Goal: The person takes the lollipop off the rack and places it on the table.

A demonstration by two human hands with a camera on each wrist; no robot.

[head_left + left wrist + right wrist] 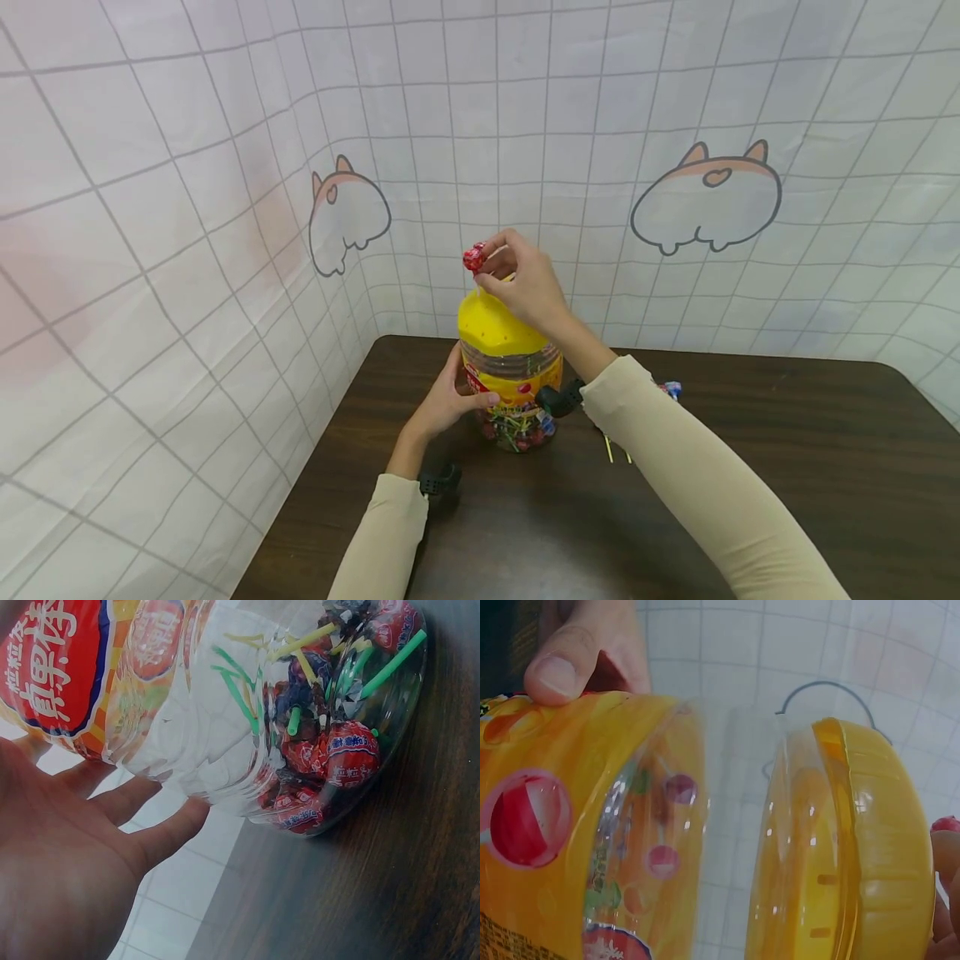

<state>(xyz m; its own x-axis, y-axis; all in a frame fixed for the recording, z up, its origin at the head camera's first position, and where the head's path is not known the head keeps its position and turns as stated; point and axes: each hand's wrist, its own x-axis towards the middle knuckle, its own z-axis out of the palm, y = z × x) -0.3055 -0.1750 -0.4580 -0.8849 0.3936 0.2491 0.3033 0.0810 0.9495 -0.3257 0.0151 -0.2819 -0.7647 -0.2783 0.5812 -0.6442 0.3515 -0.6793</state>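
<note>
A clear plastic jar [536, 367] with a yellow lid [491, 325] stands upright on the dark wooden table. My left hand [442, 404] steadies its left side, thumb across the front of the label and fingers spread around the back. Above the lid, my right hand [528, 283] pinches a red-wrapped lollipop [474, 257] between thumb and fingers, with its pale stick pointing down at the lid top. Through the jar's lower wall, the left wrist view shows several lollipops [351, 754] with green and yellow sticks.
Partly behind the right sleeve [675, 450], more lollipops lie on the table [765, 450], a blue wrapper [671, 388] and yellow sticks showing. A white grid-patterned cloth [540, 108] with cartoon drawings hangs behind the table and along its left side.
</note>
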